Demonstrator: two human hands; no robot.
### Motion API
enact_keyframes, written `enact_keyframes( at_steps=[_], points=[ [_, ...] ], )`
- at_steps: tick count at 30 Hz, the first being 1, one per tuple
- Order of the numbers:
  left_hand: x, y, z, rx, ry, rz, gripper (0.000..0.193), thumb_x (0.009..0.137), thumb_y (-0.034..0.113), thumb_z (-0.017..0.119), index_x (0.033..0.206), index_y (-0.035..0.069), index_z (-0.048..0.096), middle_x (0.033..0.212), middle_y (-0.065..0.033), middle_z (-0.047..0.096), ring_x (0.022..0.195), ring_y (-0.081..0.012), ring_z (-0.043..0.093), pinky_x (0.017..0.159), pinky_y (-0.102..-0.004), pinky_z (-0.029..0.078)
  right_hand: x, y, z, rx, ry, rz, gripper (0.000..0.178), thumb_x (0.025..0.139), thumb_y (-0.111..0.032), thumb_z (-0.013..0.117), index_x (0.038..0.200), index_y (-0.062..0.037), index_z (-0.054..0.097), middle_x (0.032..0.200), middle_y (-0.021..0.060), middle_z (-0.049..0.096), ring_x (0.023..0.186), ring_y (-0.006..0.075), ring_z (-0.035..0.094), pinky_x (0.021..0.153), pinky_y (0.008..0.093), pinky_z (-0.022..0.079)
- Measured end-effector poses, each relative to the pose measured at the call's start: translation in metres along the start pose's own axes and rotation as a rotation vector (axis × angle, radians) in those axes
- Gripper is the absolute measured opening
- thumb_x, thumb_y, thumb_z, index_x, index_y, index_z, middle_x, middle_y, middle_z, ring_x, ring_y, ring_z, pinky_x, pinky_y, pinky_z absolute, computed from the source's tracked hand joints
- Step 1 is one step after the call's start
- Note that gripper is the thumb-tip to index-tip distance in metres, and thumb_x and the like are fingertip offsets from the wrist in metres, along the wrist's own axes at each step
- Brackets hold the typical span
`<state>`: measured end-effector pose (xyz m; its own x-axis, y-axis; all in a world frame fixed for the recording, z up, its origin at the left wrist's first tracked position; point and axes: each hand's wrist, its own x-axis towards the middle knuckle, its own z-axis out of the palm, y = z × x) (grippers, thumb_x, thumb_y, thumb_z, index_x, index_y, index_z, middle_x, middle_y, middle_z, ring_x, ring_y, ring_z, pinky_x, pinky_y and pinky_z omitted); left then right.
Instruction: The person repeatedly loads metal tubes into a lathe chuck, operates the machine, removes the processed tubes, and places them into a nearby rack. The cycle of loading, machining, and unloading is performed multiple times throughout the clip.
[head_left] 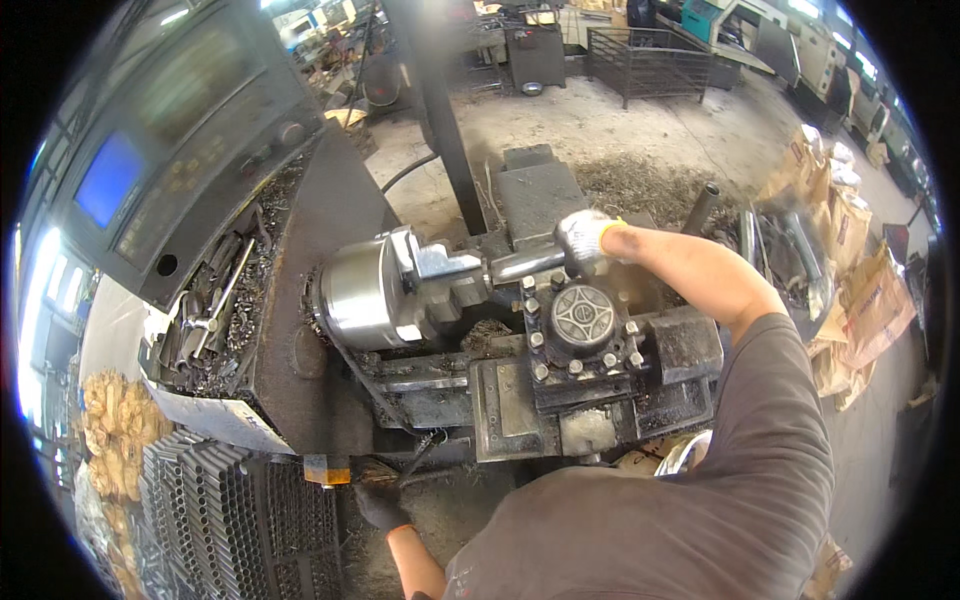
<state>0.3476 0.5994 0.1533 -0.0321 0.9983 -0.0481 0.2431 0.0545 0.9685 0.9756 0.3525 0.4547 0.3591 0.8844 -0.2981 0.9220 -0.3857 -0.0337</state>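
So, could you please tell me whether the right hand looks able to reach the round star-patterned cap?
Probably yes: the right hand appears to grip the metal bar just beyond the star-patterned cap. The way past the bolt heads looks free, though the hand may first need to release the bar.

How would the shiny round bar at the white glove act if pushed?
The shiny round bar would probably roll if loose, since its sides look rounded. It's likely stiff and heavy because it looks like metal, though I can't tell if it's hollow. Its smooth surface might feel slippery.
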Motion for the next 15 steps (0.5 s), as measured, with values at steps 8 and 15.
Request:
enact_keyframes(
  at_steps=[8,15],
  points=[
    [0.022,0.060,-0.036,-0.453,0.055,-0.239,0.059,0.104,0.064,0.048,0.132,0.014,0.064,0.108,-0.0032,0.060,0.088,-0.0197,0.055,0.078,-0.0404,0.046,0.067,-0.002,0.036,0.144,-0.061,-0.313,0.042,0.093,-0.029,0.074,0.118,0.0038,0.069,0.093,0.0230,0.075,0.080,0.0311,0.075,0.072,0.0443,0.056],
    [0.036,0.081,-0.050,-0.418,-0.189,-0.329,0.044,0.104,0.054,0.055,0.122,0.016,0.067,0.093,0.0003,0.061,0.082,-0.0182,0.059,0.073,-0.0361,0.048,0.100,-0.061,-0.014,0.662,-0.282,-0.218,0.083,0.090,-0.019,0.073,0.163,-0.0078,0.035,0.112,0.0196,0.077,0.092,0.0294,0.077,0.067,0.0426,0.062]
  ],
)
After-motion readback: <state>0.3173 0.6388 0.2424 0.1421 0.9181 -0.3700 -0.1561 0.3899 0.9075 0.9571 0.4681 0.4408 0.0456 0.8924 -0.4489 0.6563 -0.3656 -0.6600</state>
